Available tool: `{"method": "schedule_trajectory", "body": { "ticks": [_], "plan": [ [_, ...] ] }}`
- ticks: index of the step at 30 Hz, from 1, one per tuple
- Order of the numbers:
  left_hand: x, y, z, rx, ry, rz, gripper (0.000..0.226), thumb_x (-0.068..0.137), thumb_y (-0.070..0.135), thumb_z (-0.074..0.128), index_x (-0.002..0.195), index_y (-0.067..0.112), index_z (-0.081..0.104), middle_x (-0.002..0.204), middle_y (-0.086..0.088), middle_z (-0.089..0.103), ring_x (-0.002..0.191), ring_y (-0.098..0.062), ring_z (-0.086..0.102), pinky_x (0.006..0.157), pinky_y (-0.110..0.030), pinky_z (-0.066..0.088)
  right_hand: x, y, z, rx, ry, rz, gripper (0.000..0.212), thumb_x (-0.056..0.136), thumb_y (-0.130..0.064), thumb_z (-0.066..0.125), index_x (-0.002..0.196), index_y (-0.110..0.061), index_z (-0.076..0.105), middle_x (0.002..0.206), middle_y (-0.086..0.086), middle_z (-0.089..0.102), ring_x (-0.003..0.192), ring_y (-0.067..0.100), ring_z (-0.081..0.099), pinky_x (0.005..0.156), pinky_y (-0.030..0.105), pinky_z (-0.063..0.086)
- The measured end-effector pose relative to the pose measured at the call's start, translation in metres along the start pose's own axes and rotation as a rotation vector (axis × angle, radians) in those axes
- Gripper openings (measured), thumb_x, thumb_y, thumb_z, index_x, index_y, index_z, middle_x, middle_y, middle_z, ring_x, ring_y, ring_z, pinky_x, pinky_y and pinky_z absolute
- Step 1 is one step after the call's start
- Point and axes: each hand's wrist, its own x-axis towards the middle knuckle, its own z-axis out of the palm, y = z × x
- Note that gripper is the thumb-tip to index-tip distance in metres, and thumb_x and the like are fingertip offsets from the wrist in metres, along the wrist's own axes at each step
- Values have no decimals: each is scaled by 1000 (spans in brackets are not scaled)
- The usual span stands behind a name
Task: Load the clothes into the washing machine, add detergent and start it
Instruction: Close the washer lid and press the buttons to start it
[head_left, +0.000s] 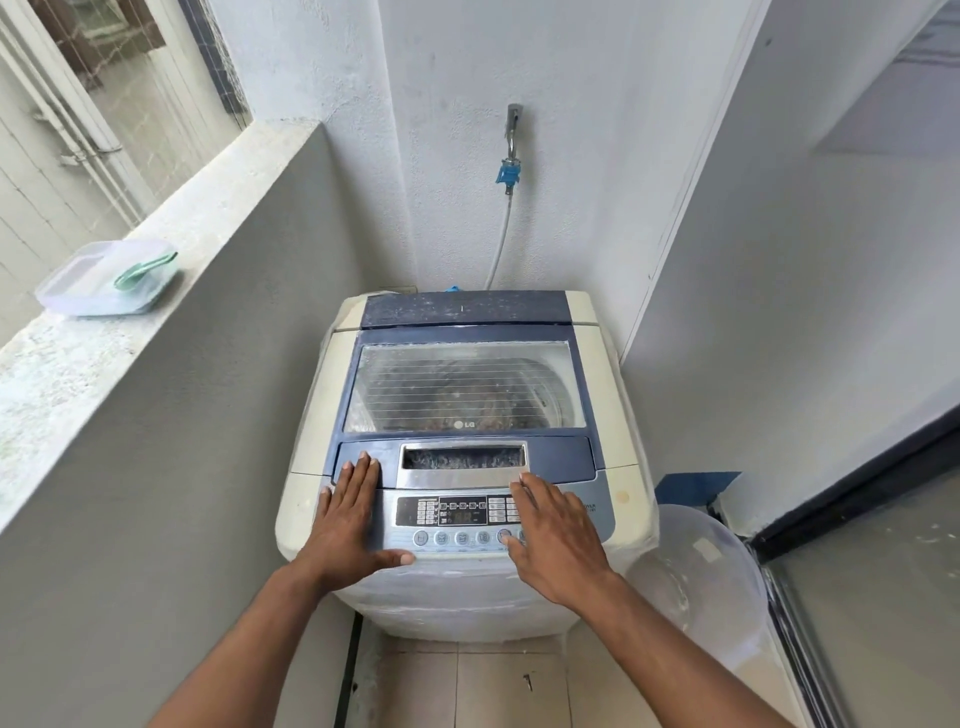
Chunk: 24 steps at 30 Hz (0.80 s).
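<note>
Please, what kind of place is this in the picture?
Probably a small laundry corner on a home balcony or utility area. A top-loading washing machine stands in the nook, a wall tap feeds its hose, and a low ledge opens outdoors.

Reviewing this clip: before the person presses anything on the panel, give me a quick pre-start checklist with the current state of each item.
1. Lid closed: ok, it lies flat.
2. Clothes in the drum: cannot tell; something dark shows through the glass, blurred.
3. Detergent added: cannot tell; the tub with a green scoop sits on the ledge, shut.
4. Hose joined to tap: ok.
5. Hands free: ok; left hand and right hand lie flat on the panel, holding nothing.
6. Power on: cannot tell; the display is unreadable.
</note>
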Motion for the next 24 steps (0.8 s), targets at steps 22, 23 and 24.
{"method": "schedule_trajectory", "body": {
  "ticks": [22,23,24],
  "plan": [
    [4,-12,17,36,78,-2,146,44,115,16,153,34,-37,159,20,-45,146,-5,-46,123,-38,-23,-48,40,32,28,305,204,69,75,-34,89,135,-16,62,134,3,61,113,22,65,91,35,59],
    [4,-12,18,34,82,1,146,44,115,16,154,34,-36,160,20,-45,146,-5,-46,123,-37,-24,-48,41,33,29,306,198,68,76,-34,88,137,-16,62,135,3,60,115,23,63,92,36,58],
    [3,-13,18,32,88,5,146,45,114,18,155,35,-35,161,21,-43,147,-4,-45,123,-37,-23,-48,42,34,31,305,195,68,78,-35,86,139,-17,61,136,3,59,118,23,61,94,37,58]
  ]
}}
